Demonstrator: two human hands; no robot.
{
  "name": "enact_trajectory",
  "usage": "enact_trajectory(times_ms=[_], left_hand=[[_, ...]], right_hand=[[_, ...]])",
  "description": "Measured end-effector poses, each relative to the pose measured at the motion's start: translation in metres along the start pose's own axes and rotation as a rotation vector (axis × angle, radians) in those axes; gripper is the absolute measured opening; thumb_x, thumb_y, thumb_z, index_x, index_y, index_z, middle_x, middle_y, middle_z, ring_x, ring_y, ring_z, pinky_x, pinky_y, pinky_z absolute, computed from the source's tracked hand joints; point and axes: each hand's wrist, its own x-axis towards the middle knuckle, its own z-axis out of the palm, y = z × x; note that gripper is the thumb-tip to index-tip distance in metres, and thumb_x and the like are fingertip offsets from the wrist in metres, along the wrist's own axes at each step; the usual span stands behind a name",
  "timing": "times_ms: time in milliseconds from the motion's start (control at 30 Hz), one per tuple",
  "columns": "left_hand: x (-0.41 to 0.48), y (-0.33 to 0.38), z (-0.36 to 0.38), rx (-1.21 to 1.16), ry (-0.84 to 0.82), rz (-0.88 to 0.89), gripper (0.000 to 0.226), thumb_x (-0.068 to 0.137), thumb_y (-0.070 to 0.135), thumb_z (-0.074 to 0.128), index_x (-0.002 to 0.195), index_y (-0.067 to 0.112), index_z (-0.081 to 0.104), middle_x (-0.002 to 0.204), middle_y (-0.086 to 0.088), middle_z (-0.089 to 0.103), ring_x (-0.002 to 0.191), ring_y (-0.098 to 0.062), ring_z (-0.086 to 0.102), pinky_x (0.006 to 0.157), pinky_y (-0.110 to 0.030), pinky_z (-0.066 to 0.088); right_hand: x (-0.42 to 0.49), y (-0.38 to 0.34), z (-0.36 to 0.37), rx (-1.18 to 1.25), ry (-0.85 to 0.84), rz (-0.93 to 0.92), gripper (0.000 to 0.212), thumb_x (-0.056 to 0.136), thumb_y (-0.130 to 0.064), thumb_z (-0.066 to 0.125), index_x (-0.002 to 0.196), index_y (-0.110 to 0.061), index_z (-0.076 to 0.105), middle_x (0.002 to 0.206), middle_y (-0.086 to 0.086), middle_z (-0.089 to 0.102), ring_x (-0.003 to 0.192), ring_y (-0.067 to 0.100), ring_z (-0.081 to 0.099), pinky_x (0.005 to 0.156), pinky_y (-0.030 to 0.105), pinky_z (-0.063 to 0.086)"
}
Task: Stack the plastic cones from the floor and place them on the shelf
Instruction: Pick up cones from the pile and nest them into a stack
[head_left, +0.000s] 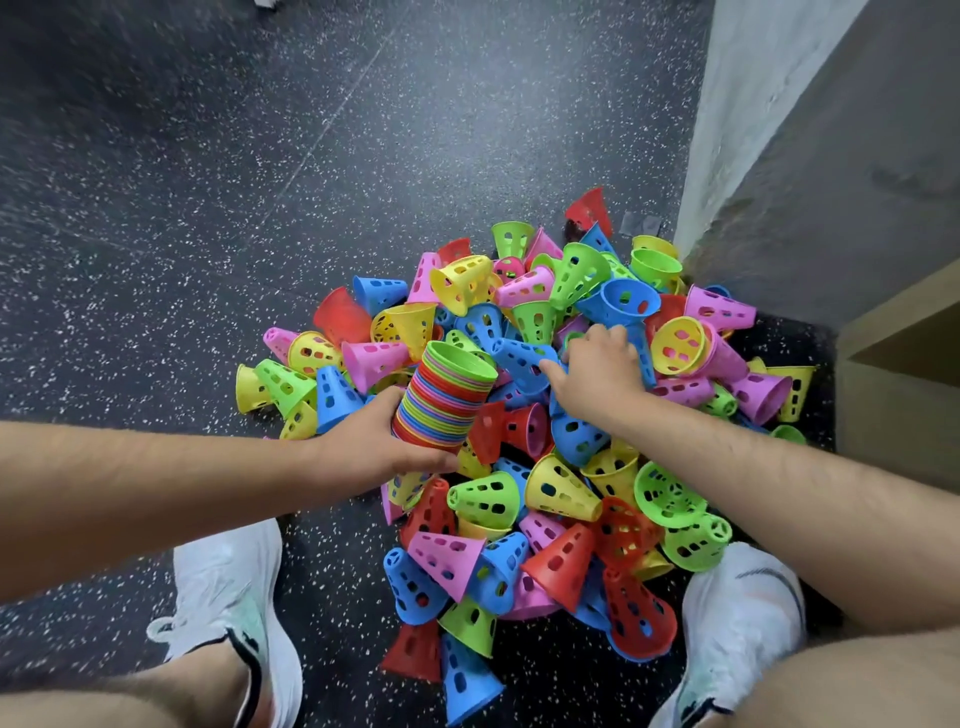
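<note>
Left hand gripping cone stack, right hand curled into cone pile, hold unclear

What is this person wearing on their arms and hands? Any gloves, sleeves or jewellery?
Nothing: the left hand and right hand are bare, with no gloves, rings or watch in view, and the left forearm and right forearm show no sleeves. Lower down, the left shoe and right shoe are white trainers with dark trim.

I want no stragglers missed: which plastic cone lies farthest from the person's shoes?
The red plastic cone at the heap's far edge, by the grey wall; all other cones lie nearer.
</note>
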Motion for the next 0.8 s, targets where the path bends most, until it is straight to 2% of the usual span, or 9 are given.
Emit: enact_trajectory(times_ms=[67,167,233,300,400,533,600,733,800], left_hand=[[0.002,0.0,-0.002,-0.004,-0.005,-0.004,0.072,0.072,0.017,0.093,0.13,0.017,0.051,0.11,-0.013,0.074,0.099,-0.026,0.074,0.088,-0.039,0.062],[0.003,0.002,-0.005,-0.006,-0.017,-0.007,0.07,0.073,0.017,0.093,0.129,0.017,0.05,0.114,-0.013,0.073,0.101,-0.024,0.073,0.091,-0.04,0.061],[0.004,0.003,-0.005,-0.004,-0.022,-0.006,0.069,0.074,0.016,0.092,0.129,0.015,0.051,0.114,-0.016,0.072,0.102,-0.027,0.073,0.09,-0.042,0.061],[0.003,0.004,-0.004,0.0,-0.017,-0.013,0.068,0.075,0.015,0.092,0.129,0.014,0.051,0.114,-0.017,0.072,0.103,-0.03,0.071,0.088,-0.043,0.059],[0.004,0.004,-0.005,0.002,-0.018,-0.021,0.069,0.075,0.017,0.092,0.129,0.015,0.05,0.116,-0.015,0.071,0.104,-0.028,0.071,0.088,-0.039,0.058],[0.007,0.003,-0.007,-0.011,-0.012,-0.014,0.07,0.074,0.019,0.093,0.13,0.017,0.051,0.115,-0.015,0.072,0.104,-0.028,0.072,0.091,-0.045,0.059],[0.008,0.004,-0.008,-0.019,-0.008,-0.008,0.07,0.073,0.018,0.093,0.13,0.017,0.051,0.114,-0.015,0.072,0.102,-0.028,0.073,0.091,-0.047,0.059],[0.008,0.011,-0.009,-0.052,-0.003,0.031,0.064,0.076,0.012,0.091,0.128,0.016,0.054,0.109,-0.019,0.073,0.092,-0.025,0.074,0.088,-0.049,0.058],[0.008,0.014,-0.011,-0.059,0.008,0.055,0.062,0.075,0.013,0.091,0.126,0.018,0.056,0.108,-0.018,0.074,0.09,-0.025,0.073,0.087,-0.05,0.058]], right_hand=[[0.006,-0.002,0.0,0.028,-0.059,0.037,0.051,0.1,-0.056,0.043,0.119,-0.015,0.066,0.126,0.011,0.051,0.123,0.033,0.037,0.103,0.045,0.034],[0.012,-0.006,-0.001,0.205,-0.082,0.067,0.04,0.1,-0.054,0.048,0.12,-0.025,0.067,0.132,0.009,0.049,0.13,0.034,0.033,0.108,0.046,0.029],[0.013,-0.005,0.0,0.329,-0.071,0.075,0.029,0.1,-0.048,0.05,0.11,-0.026,0.067,0.126,0.007,0.053,0.127,0.035,0.037,0.105,0.045,0.031],[0.015,-0.003,-0.001,0.529,-0.036,0.038,0.02,0.101,-0.041,0.051,0.097,-0.024,0.062,0.108,0.004,0.059,0.113,0.033,0.052,0.093,0.041,0.042],[0.009,-0.005,-0.016,0.803,0.118,-0.062,0.019,0.103,-0.028,0.05,0.089,-0.016,0.056,0.083,0.001,0.054,0.079,0.02,0.054,0.069,0.031,0.039],[-0.006,-0.016,-0.045,0.829,0.345,-0.272,0.011,0.103,-0.021,0.051,0.101,-0.017,0.061,0.084,-0.006,0.052,0.079,0.004,0.048,0.069,0.012,0.034],[-0.01,-0.023,-0.053,0.8,0.337,-0.359,0.015,0.104,-0.02,0.051,0.11,-0.016,0.063,0.095,-0.002,0.059,0.086,0.01,0.052,0.077,0.017,0.04],[-0.016,-0.032,-0.051,0.645,0.312,-0.52,0.018,0.101,-0.016,0.053,0.114,-0.013,0.065,0.101,0.006,0.065,0.095,0.026,0.059,0.084,0.043,0.05],[-0.02,-0.035,-0.051,0.619,0.251,-0.576,0.019,0.101,-0.018,0.054,0.114,-0.013,0.066,0.104,0.005,0.067,0.099,0.024,0.06,0.087,0.044,0.05]])
